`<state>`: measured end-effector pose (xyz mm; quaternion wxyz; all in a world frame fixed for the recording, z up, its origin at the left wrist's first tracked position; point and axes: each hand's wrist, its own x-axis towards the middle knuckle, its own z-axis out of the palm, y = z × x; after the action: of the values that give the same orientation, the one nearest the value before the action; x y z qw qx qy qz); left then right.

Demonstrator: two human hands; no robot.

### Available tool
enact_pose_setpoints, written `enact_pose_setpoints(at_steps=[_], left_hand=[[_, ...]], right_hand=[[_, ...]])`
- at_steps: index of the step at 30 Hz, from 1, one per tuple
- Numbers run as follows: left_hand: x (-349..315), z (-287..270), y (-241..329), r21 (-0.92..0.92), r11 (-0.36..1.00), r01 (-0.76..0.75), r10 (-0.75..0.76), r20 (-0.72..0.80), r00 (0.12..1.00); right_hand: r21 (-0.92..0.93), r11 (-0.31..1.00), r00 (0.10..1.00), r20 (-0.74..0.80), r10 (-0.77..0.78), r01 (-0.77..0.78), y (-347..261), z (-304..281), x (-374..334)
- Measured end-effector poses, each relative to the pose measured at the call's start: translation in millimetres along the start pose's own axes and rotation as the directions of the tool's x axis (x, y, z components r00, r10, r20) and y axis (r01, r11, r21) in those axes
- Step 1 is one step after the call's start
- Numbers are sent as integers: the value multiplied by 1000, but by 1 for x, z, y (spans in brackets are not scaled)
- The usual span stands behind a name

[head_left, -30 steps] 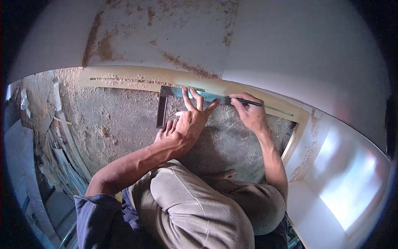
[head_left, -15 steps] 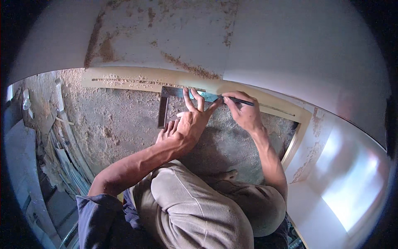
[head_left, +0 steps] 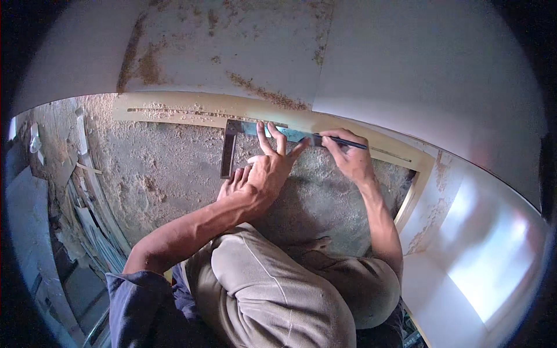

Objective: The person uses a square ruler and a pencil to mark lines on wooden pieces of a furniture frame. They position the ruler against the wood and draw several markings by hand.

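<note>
A try square (head_left: 229,156) with a dark handle and a bluish metal blade lies against the pale slotted wooden frame (head_left: 342,124). With two fingers and the thumb spread along the blade, my left hand (head_left: 261,171) holds the square down; its other fingers curl near the handle. My right hand (head_left: 353,162) pinches a slim dark pencil or pen (head_left: 345,141). The tip points left, over the wood close to the blade's right end and my left thumb. Any mark under the tip is too small to make out.
White panels (head_left: 429,64) with brown stains stand beyond the frame. Sawdust covers the floor (head_left: 156,168) and part of the wood. Thin strips and scraps (head_left: 96,226) lie at left. A white box-like panel piece (head_left: 458,272) stands at right, close to my right forearm.
My right hand has shifted slightly to the right with the dark pencil or pen, its tip drawing back toward the blade's end. My left hand and the try square stay put.
</note>
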<state>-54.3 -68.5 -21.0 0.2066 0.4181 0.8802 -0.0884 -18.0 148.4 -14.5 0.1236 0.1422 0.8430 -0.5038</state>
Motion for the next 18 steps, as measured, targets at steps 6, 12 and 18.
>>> enact_pose_setpoints(at_steps=[6,12,18], left_hand=[[3,11,3,-65,998,7,-9,-31,999],[5,5,3,-111,994,-1,9,71,997],[2,6,2,-70,997,-14,15,7,1000]], right_hand=[[26,999,999,31,-27,26,-3,8,13],[62,986,987,43,-157,154,-23,42,33],[107,993,998,22,-55,52,-7,18,15]])
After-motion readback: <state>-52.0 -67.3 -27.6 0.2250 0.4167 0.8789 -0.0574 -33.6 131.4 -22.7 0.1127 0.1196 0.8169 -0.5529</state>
